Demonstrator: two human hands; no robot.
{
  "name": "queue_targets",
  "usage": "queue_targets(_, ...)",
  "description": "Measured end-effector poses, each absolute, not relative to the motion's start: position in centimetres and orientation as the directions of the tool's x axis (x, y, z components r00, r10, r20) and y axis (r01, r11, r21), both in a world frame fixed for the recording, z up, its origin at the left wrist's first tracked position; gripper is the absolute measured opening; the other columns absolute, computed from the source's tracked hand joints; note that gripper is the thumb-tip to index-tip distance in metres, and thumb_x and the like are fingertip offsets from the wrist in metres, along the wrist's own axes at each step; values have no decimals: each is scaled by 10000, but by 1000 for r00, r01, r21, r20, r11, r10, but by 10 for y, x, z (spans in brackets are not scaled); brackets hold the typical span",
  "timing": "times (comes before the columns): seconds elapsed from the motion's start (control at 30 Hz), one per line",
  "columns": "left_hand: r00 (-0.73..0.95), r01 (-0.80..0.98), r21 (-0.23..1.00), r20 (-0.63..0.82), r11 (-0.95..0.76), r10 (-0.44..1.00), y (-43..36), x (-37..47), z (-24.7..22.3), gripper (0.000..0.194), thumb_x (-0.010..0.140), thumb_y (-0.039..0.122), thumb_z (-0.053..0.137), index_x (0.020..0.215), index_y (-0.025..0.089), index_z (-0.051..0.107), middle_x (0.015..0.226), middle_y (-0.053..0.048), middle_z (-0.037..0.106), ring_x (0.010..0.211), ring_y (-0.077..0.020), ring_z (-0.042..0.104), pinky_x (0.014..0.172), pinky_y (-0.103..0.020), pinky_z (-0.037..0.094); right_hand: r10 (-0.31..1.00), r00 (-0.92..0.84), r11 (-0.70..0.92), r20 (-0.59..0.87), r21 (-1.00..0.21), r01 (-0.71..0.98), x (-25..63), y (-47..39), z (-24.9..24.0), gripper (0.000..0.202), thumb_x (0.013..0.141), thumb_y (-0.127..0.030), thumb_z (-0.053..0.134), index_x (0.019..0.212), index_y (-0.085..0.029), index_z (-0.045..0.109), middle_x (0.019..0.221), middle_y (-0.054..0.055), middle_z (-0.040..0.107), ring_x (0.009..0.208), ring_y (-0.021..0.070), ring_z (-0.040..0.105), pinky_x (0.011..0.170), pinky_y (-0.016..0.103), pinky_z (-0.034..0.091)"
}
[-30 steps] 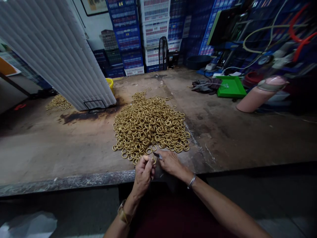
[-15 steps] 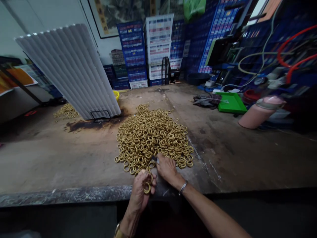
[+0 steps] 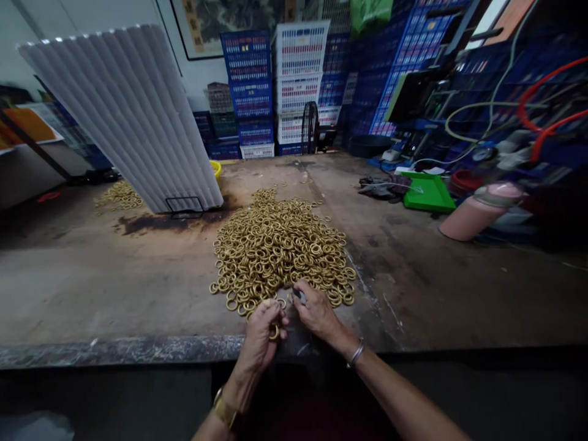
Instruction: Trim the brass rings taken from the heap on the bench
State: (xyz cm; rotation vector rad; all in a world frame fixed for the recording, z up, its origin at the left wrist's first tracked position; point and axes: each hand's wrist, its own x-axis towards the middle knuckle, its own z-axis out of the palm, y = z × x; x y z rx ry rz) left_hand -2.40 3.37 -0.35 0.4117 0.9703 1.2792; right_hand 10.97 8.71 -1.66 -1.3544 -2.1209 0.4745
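A large heap of brass-coloured rings (image 3: 280, 245) lies on the worktable (image 3: 138, 288) in front of me. My left hand (image 3: 263, 334) is closed at the near edge of the heap, with a brass ring (image 3: 274, 331) showing between its curled fingers. Just to its right, my right hand (image 3: 316, 309) grips a small tool (image 3: 299, 295) with a dark tip and a pale grey body. Its exact kind I cannot make out. The two hands are close together but apart, and the tool's tip points toward the heap.
A ribbed grey-white panel (image 3: 133, 122) leans in a black wire stand at left, near a smaller ring pile (image 3: 120, 196). At right are a green tray (image 3: 428, 191), dark gloves (image 3: 383, 187) and a pink bottle (image 3: 480, 211). Stacked crates (image 3: 301, 79) stand behind.
My right hand has drawn back slightly from the heap with the tool, whose tip now shows more clearly. My left hand has turned and moved up a little; less of its rings shows.
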Motion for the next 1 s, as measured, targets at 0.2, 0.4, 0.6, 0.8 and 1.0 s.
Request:
queue_targets(0.2, -77, -422, 870, -315, 256, 946, 35, -15, -9, 287, 694, 419, 609, 781, 154, 539, 564, 49, 464, 420, -45, 403, 341, -140, 282, 867, -371, 491, 331, -689, 533, 109, 76, -6, 105, 794, -218, 455, 820, -183, 550, 729, 15, 589, 655, 118, 525, 628, 210, 370)
queue_targets(0.4, -206, -149, 974, -200, 172, 958, 33, -18, -15, 242, 735, 400, 555, 742, 159, 572, 467, 64, 417, 381, -48, 345, 364, -155, 274, 957, -273, 202, 93, -891, 406, 103, 76, -4, 167, 778, -298, 472, 711, -167, 551, 625, -16, 545, 578, 93, 474, 582, 198, 376)
queue_targets(0.6, -210, -38, 997, -69, 62, 975, 30, -16, -6, 206, 721, 358, 576, 744, 161, 630, 600, 1, 551, 506, -85, 466, 454, -173, 355, 953, -281, -49, -114, -972, 230, 101, 78, -10, 202, 766, -334, 448, 658, -171, 498, 479, -61, 452, 443, 70, 392, 468, 182, 331)
queue_targets(0.8, -24, -235, 932, -291, 277, 956, 28, -16, -10, 261, 735, 427, 546, 694, 172, 511, 551, 46, 456, 394, -50, 379, 338, -146, 269, 967, -248, 26, -53, -952, 306, 102, 78, -6, 166, 704, -306, 507, 627, -161, 525, 525, -56, 453, 502, 74, 387, 488, 183, 316)
queue_targets(1.0, -4, -330, 899, -307, 289, 952, 27, -16, -5, 252, 737, 410, 560, 731, 169, 487, 556, 55, 447, 405, -34, 381, 349, -125, 254, 977, -207, 34, -42, -936, 351, 106, 81, -14, 158, 743, -245, 432, 635, -165, 516, 535, -34, 499, 497, 84, 429, 504, 190, 329)
